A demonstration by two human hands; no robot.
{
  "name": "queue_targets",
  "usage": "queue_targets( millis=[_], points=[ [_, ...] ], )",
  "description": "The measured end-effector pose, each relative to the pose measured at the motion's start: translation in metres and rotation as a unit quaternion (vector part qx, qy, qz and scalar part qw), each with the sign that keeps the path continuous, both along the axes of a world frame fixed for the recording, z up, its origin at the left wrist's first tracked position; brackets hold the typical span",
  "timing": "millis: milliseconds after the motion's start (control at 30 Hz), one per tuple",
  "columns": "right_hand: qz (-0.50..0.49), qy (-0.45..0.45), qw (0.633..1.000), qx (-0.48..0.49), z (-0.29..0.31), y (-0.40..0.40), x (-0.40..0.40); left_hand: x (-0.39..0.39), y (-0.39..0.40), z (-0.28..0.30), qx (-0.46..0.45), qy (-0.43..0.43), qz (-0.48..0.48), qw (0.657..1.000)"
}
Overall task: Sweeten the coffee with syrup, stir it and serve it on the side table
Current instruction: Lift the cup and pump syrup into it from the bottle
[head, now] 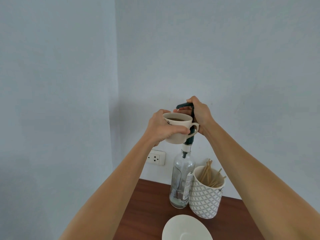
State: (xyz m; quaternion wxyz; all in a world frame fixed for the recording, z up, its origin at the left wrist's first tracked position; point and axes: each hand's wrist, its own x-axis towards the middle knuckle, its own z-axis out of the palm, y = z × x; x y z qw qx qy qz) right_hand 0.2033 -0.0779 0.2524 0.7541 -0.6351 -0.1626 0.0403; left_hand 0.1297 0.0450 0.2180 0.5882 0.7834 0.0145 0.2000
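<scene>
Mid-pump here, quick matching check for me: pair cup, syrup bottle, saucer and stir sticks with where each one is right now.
Things:
1. cup
2. syrup bottle
3. saucer
4. stir sticks

Places:
a. in the patterned holder
b. bare on the table's near edge
c. held in the left hand under the spout
d. standing beside the holder, right hand on its pump

Pairs: 1-c, 2-d, 3-b, 4-a

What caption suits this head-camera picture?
Left hand holds coffee cup under syrup bottle pump, gripped by right hand.
</scene>
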Motion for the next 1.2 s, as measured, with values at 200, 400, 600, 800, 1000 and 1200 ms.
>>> queue_targets(
  millis=[200, 400, 600, 800, 1000, 1200],
  points=[
    [-0.004, 0.003, 1.0, -0.015, -0.0004, -0.0004, -0.0034, -0.0041, -0.0004, 0.0008, 0.001, 0.009, -0.004, 1.0],
    [0.001, 0.008, 0.999, -0.049, 0.0091, 0.0004, -0.0059, -0.005, 0.0017, 0.0063, -0.01, 0.016, -0.012, 1.0],
    [-0.004, -0.007, 1.0, -0.018, 0.0081, 0.0006, -0.0021, -0.0009, 0.0023, 0.0085, -0.003, 0.01, -0.012, 1.0],
    [-0.008, -0.009, 1.0, -0.015, 0.006, 0.0011, 0.0009, 0.0024, 0.0031, 0.0083, -0.003, 0.003, -0.015, 1.0],
    [-0.005, -0.01, 1.0, -0.003, 0.0043, 0.0019, 0.0024, 0.0029, 0.0032, 0.0077, -0.006, 0.004, -0.017, 1.0],
    [-0.005, -0.011, 1.0, -0.005, 0.0041, 0.0019, 0.0019, 0.0026, 0.0031, 0.0071, -0.01, 0.006, -0.018, 1.0]
  ],
)
